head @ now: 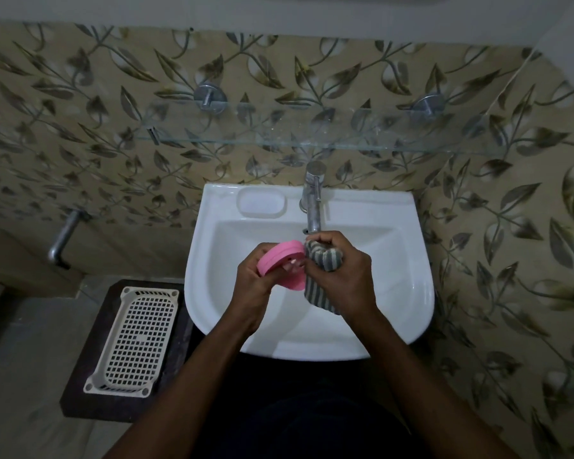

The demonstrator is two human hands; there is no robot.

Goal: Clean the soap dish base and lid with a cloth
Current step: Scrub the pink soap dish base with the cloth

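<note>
Over the white sink (pixel 411 293), my left hand (pixel 256 283) grips a pink soap dish (pixel 280 258). Two pink parts show: an upper oval piece tilted up and a lower piece (pixel 294 281) under my fingers. Which is base and which is lid I cannot tell. My right hand (pixel 342 273) is closed on a grey-and-white striped cloth (pixel 322 286), bunched at the dish's right edge and hanging down into the basin. The cloth touches the dish.
A chrome tap (pixel 314 200) stands just behind my hands. A glass shelf (pixel 312 140) runs along the leaf-patterned wall above it. A white plastic basket (pixel 136 339) rests on a dark stool left of the sink. A metal pipe (pixel 63 236) juts from the left wall.
</note>
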